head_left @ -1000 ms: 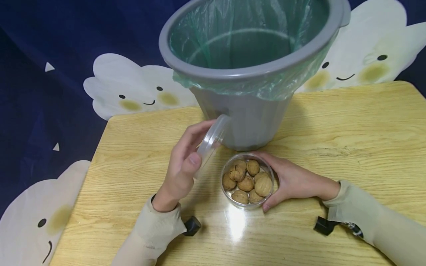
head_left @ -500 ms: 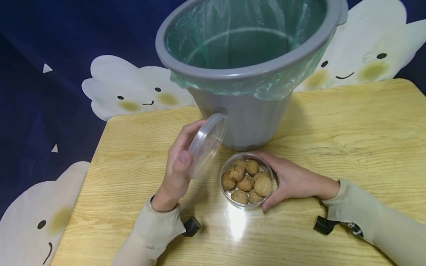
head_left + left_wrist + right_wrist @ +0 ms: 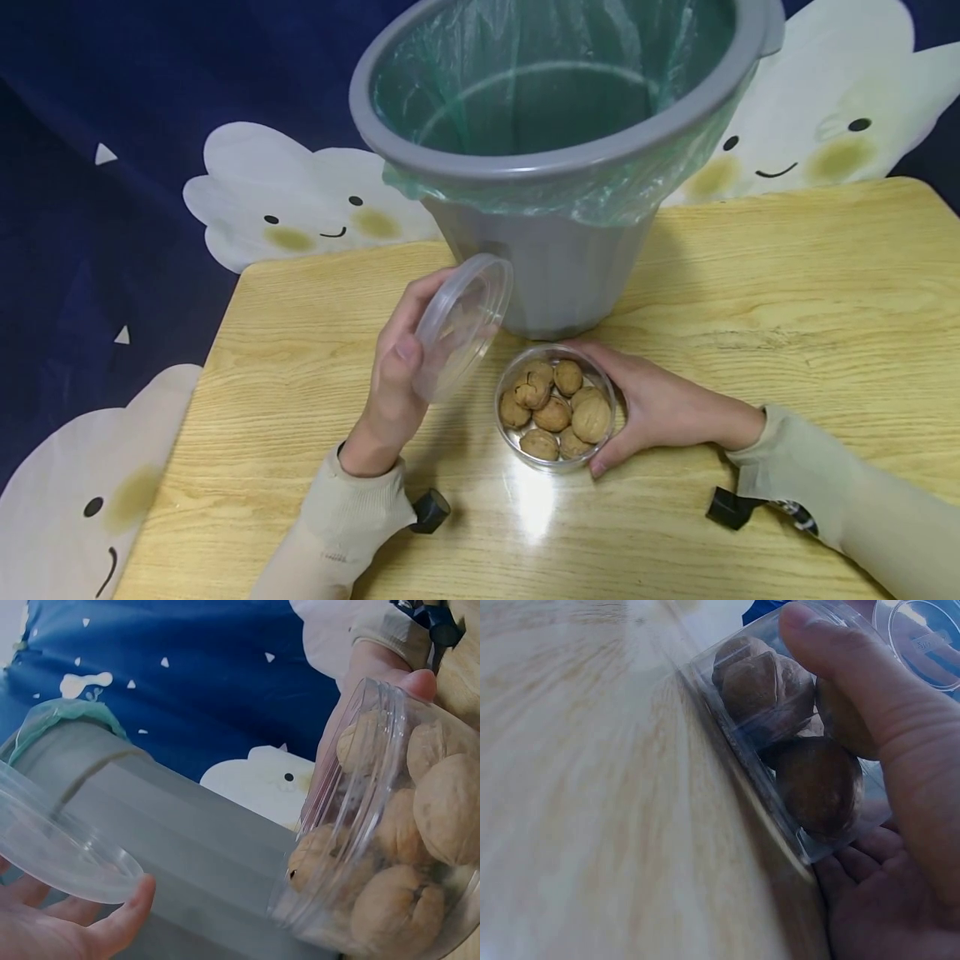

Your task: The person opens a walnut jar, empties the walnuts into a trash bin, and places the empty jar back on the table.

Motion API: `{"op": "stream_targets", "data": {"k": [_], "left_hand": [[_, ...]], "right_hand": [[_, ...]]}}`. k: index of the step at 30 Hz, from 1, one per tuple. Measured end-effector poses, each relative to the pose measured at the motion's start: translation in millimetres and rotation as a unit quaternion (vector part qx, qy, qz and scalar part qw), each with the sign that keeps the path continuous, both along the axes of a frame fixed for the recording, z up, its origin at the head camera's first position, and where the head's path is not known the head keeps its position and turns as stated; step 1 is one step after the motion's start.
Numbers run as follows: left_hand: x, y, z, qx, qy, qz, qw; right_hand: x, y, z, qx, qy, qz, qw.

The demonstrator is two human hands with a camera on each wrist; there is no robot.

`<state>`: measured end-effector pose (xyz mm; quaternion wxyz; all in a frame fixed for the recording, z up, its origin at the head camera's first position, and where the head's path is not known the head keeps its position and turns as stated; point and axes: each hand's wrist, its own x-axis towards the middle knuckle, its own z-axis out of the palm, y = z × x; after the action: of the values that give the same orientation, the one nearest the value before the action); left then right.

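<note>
A clear round jar (image 3: 555, 465) stands on the table with several walnuts (image 3: 553, 413) inside, its top uncovered. My right hand (image 3: 660, 408) grips it from the right, thumb at the near side and fingers round the far side. In the right wrist view the thumb lies along the wall of the jar (image 3: 802, 847). To the left, my left hand (image 3: 393, 375) holds a clear plastic lid (image 3: 465, 325) by its edge, raised and tilted above the table. In the left wrist view the thumb and fingers are at the rim of the lid (image 3: 75, 862).
A grey trash bin (image 3: 555, 275) lined with a green plastic bag (image 3: 630, 204) stands just behind the jar. The wooden table (image 3: 787, 333) ends at a dark blue backdrop with white clouds (image 3: 315, 200). Black wrist cameras (image 3: 431, 510) sit under both sleeves.
My left hand has turned the lid so its flat face shows more towards the head camera, and shifted slightly left. The right hand and the jar have stayed in place.
</note>
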<state>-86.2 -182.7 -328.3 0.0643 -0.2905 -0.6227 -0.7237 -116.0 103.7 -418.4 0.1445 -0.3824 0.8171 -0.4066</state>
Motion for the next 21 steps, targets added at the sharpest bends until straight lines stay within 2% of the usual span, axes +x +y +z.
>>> {"op": "stream_targets", "data": {"k": [6,9,21], "left_hand": [[0.6,1.9,4.8,0.036,-0.022,-0.03,0.9986],[0.1,1.3,6.9,0.04,-0.026,-0.043,0.9979],[-1.1,-1.9,4.0,0.101,-0.066,-0.048,0.9915]], "right_hand": [[0.1,0.0,-0.1,0.001,0.001,-0.001,1.0],[0.0,0.1,-0.2,0.002,0.002,-0.001,1.0],[0.1,-0.3,0.0,-0.002,0.001,0.0,1.0]]}}
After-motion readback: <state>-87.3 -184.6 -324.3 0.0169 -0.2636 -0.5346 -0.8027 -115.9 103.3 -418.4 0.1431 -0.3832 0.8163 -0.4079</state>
